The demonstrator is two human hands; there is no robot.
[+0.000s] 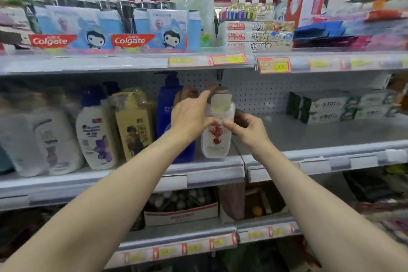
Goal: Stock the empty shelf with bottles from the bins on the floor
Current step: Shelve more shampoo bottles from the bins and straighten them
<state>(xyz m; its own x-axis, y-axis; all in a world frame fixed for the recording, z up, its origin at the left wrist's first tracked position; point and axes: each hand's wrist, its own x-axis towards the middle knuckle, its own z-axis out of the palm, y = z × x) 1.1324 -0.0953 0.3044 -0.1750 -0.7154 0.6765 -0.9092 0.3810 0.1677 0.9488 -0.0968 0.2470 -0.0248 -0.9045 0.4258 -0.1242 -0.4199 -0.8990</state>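
Closest in, two bare forearms, angled up from the bottom corners toward the middle shelf (209,174). At their meeting point, upright on that shelf, at the right end of its left section: white bottle (217,139) with a red emblem, a brown cap (222,89) and a pale paper tag at the neck.

Left grip (189,117) against the bottle's left side, fingers stretched out and apart, forefinger up by the cap, thumb laid on the front. Right grip (249,130) clamped on the bottle's right side, thumb on the front near the emblem, fingers curled round behind. Something dark just behind those fingers, too blurred to name.

Just left of the white bottle: tall blue pump bottle (169,108), partly hidden by the left grip. Further left along the same shelf, a beige pack (134,126), then a purple-flower bottle (97,137), then more pale bottles, blurred.

To the right, grey shelf board (309,132), with green-and-white boxes (326,108) stacked near the back. On the top shelf, Colgate boxes (130,40). Below the middle shelf, an open cardboard box (181,214) with dark contents.
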